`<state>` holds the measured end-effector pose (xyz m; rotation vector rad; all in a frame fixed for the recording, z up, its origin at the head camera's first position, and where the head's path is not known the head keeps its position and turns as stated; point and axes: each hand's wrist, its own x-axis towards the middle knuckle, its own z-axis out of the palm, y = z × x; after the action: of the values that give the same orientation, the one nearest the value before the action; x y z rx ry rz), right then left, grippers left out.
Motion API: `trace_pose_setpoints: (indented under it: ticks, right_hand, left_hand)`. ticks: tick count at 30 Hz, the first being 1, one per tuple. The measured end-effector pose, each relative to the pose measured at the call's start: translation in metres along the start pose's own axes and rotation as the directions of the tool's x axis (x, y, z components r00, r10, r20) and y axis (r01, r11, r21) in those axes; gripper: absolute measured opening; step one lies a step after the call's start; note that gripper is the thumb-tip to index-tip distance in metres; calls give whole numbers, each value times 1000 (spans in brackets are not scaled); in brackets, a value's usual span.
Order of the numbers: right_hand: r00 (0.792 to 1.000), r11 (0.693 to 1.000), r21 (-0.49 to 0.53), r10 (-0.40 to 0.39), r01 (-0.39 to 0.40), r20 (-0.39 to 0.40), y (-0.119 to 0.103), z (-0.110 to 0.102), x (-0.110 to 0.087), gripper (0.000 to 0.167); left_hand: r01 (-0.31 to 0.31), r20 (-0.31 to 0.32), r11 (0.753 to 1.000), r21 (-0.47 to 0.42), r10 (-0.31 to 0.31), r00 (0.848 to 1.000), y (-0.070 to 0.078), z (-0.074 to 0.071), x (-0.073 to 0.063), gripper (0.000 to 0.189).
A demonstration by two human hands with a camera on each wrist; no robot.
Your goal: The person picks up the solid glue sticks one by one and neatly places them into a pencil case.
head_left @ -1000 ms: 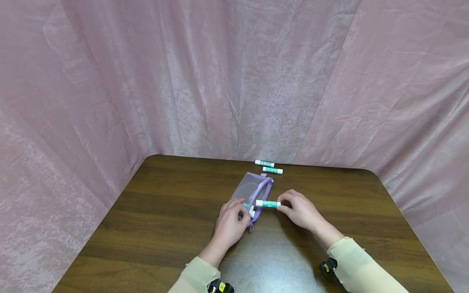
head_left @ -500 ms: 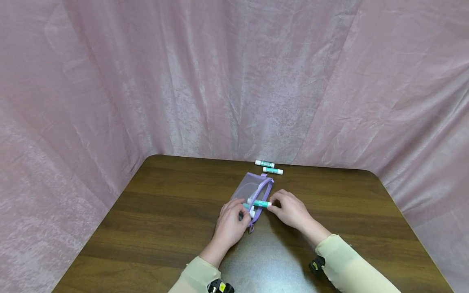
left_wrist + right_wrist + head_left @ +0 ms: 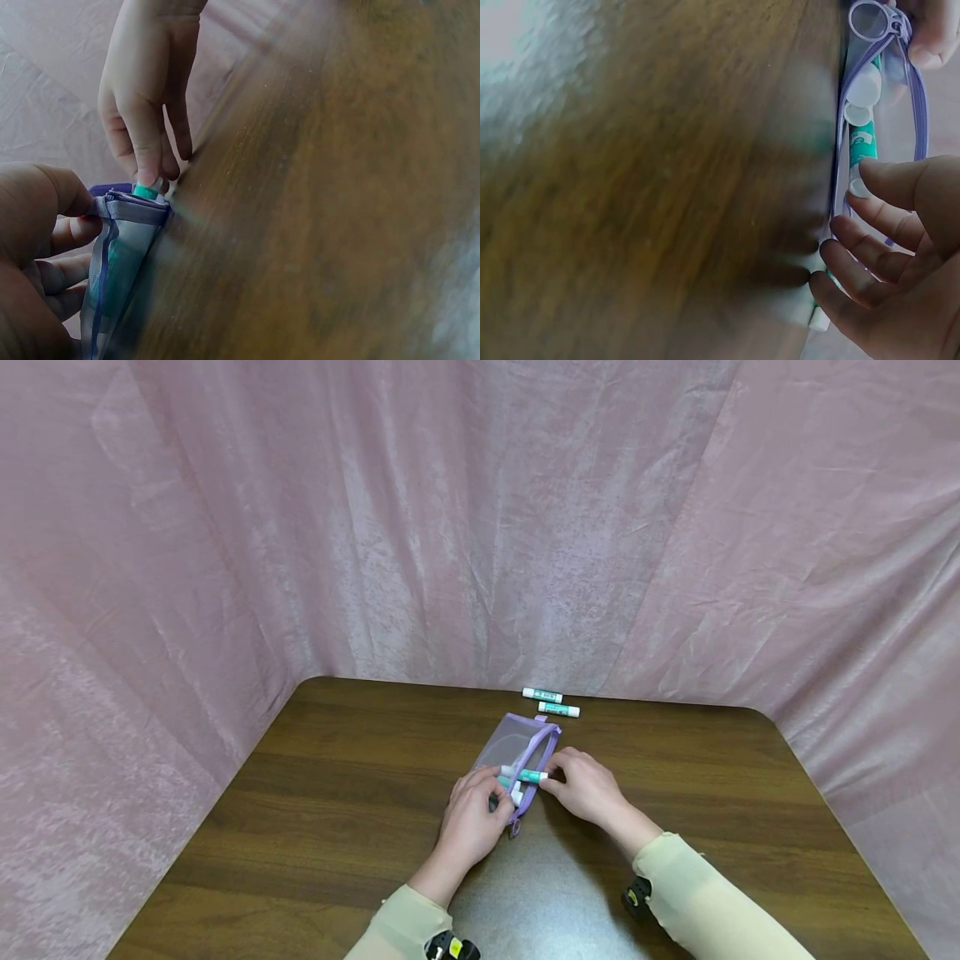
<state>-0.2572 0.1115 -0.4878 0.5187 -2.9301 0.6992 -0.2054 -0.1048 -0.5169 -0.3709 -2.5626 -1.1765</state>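
A mesh pouch with a purple zipper (image 3: pixel 507 742) lies unzipped at mid-table in the head view. My left hand (image 3: pixel 472 810) pinches the pouch's edge near the zipper end; the zipper's ring pull (image 3: pixel 869 20) shows in the right wrist view. With thumb and fingertips, my right hand (image 3: pixel 588 787) holds the outer end of a green-and-white glue stick (image 3: pixel 532 776). Its other end is inside the pouch mouth, behind the mesh. Another glue stick (image 3: pixel 864 88) lies within the pouch, white end toward the opening, partly hidden by my left fingers in the head view.
Two more glue sticks lie near the table's back edge, one glue stick (image 3: pixel 542 695) just behind the other glue stick (image 3: pixel 558 710). The brown wooden table (image 3: pixel 337 793) has rounded back corners. A pink curtain (image 3: pixel 450 527) hangs behind it.
My right hand has moved left, sliding the glue stick from over the pouch's opening partway into it. The left hand and the pouch have stayed in place.
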Motion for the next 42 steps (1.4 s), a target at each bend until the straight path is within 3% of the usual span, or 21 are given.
trace_pose_setpoints:
  ticks: [42]
  right_hand:
    - [1000, 1000, 10, 8, -8, 7, -8, 13, 4, 10]
  left_hand:
    - [-5, 6, 1000, 12, 5, 1000, -4, 4, 2, 13]
